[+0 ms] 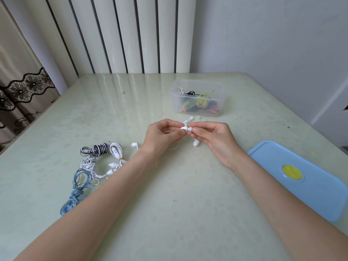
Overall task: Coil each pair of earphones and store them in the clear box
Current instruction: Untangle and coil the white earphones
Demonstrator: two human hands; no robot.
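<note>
My left hand point(163, 135) and my right hand point(213, 137) meet at the middle of the table, both pinching a white earphone point(186, 128). More white earbuds point(195, 142) hang or lie just beside my fingers; their cord is mostly hidden. The clear box point(197, 110) stands behind my hands and holds several coiled earphones in white, black, green and red. To the left lies a pile of earphones: a black-and-white bundle point(96, 149), white ones point(114, 157) and a blue one point(79, 187). A loose white earbud point(134, 145) lies by my left wrist.
The blue lid point(308, 179) with a yellow round valve lies on the table point(188, 213) at the right. White vertical panels and a lace-edged curtain point(22, 89) stand behind the pale green table.
</note>
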